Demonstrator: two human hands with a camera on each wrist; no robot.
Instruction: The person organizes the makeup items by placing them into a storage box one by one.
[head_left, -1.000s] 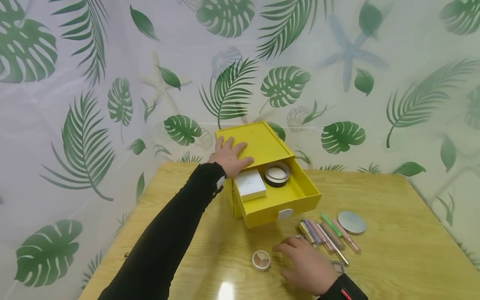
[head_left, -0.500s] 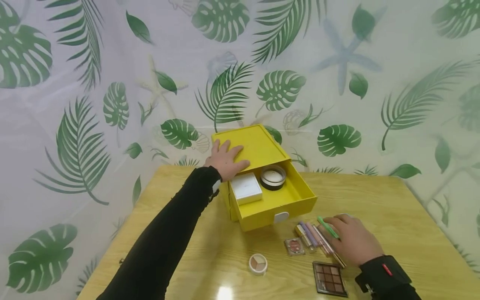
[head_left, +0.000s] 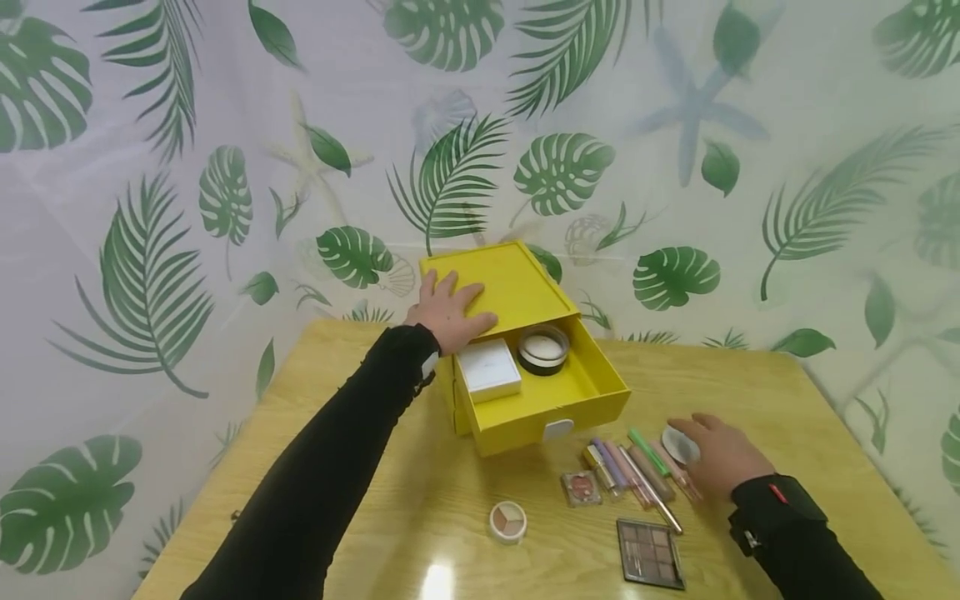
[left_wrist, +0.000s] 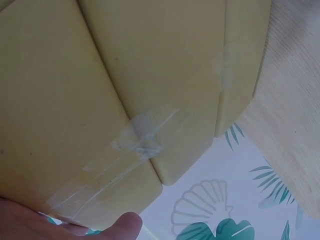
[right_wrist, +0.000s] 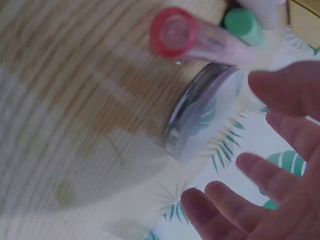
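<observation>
My left hand point(head_left: 447, 315) rests on the left edge of the top of a yellow drawer box point(head_left: 517, 283), fingers spread. In the left wrist view the thumb point(left_wrist: 126, 226) lies by the box's taped side point(left_wrist: 165, 70). My right hand point(head_left: 726, 457) hovers just beside a round, shiny silver compact point(head_left: 678, 447) at the table's right. In the right wrist view its fingers are spread and apart from the compact point(right_wrist: 202, 115). The pulled-out drawer point(head_left: 600, 407) holds a white carton point(head_left: 489, 372) and a round jar point(head_left: 543, 351) with a black base.
A row of lip tubes and pens point(head_left: 637, 471) lies left of the right hand. Nearer are a small blush case point(head_left: 581, 489), a brown eyeshadow palette point(head_left: 649, 553) and a round three-colour concealer pot point(head_left: 507, 522). A leaf-print curtain point(head_left: 300, 167) hangs behind the wooden table point(head_left: 375, 500).
My right hand has moved right, from near the blush case and palette, across the tubes, to the silver compact. The left hand stays on the yellow box.
</observation>
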